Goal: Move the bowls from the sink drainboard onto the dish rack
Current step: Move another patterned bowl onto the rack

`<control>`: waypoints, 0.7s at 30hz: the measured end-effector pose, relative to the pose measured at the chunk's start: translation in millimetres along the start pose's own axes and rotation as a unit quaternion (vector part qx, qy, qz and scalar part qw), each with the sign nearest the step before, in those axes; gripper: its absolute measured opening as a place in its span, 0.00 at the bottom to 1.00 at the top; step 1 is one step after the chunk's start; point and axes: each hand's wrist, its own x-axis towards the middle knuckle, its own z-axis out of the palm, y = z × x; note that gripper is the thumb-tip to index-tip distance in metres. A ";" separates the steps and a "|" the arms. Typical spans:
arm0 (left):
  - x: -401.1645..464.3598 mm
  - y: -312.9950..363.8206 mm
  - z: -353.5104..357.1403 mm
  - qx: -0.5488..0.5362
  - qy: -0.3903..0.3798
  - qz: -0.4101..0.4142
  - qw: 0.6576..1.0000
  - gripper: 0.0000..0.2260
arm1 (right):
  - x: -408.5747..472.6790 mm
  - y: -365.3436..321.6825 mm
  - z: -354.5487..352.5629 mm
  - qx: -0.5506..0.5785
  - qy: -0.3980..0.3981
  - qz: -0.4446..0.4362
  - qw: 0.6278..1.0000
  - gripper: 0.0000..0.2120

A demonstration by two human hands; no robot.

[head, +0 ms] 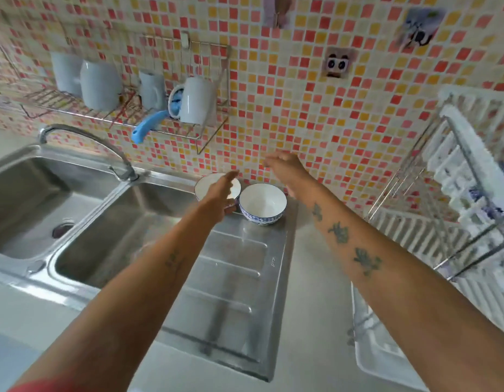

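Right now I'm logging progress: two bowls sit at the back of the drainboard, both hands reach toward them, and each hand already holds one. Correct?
Not quite. The head view shows both hands empty: the left hand is over the left bowl, the right hand is open behind the blue-patterned bowl. Both bowls stand on the drainboard.

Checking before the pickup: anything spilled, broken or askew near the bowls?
Nothing stands out. Both bowls sit upright on the drainboard, which shows no spill; left hand and right hand are open.

white mugs (198,101) and a blue-handled brush (149,126) sit on a wall wire shelf (211,135) above the faucet (84,137).
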 end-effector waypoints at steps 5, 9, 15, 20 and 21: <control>45.4 -24.8 11.3 0.021 0.010 -0.038 0.999 0.28 | 51.1 70.1 5.4 0.007 -0.032 0.165 0.986 0.40; 84.6 -44.5 13.7 0.005 -0.001 -0.097 0.995 0.39 | 63.3 95.1 4.8 0.025 0.004 0.231 0.973 0.36; 113.7 -55.2 22.5 0.003 -0.025 -0.110 0.994 0.32 | 80.9 117.6 17.5 0.085 0.003 0.291 0.953 0.36; 138.8 -65.1 31.0 -0.016 -0.028 -0.120 0.992 0.31 | 95.6 135.3 26.4 0.092 0.032 0.302 0.948 0.35; 143.8 -68.4 32.8 -0.016 -0.033 -0.122 0.992 0.31 | 97.1 138.8 28.0 0.094 0.038 0.307 0.946 0.34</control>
